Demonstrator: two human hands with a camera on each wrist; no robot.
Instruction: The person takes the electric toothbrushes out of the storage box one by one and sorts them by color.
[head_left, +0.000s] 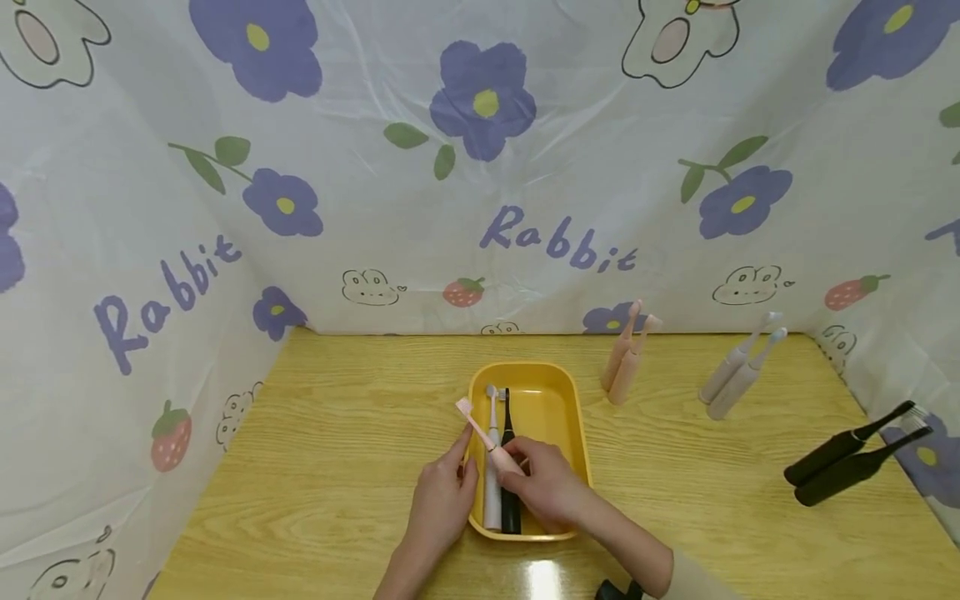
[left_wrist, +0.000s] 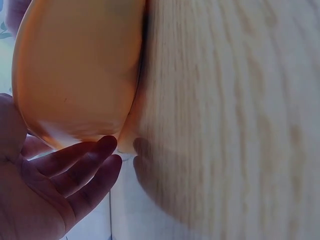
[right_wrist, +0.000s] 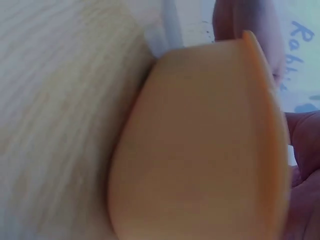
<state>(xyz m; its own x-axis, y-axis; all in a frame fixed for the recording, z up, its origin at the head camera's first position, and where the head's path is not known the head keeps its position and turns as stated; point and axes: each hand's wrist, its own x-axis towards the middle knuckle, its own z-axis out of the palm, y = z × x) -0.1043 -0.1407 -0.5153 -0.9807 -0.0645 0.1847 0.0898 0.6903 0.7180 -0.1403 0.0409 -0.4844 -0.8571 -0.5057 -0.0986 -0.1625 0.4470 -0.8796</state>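
Note:
My right hand [head_left: 553,485] grips a pink electric toothbrush [head_left: 504,461] by its handle, above the yellow tray [head_left: 525,365]. The brush head points to the far left, over the tray's left rim. In the tray, a white electric toothbrush [head_left: 492,500] and a black electric toothbrush [head_left: 511,512] lie side by side along the left side. My left hand [head_left: 441,498] holds the tray's left side, thumb at the rim and fingers along the outer wall. From the left wrist view, those fingers [left_wrist: 95,170] are at the wall's lower part.
To the tray's right stand two pink toothbrushes [head_left: 622,371], two pale grey ones [head_left: 738,383] and two black ones [head_left: 836,471]. A patterned cloth [head_left: 420,225] encloses the wooden table [head_left: 337,417] at the back and sides. Some black object [head_left: 618,590] shows at the front edge.

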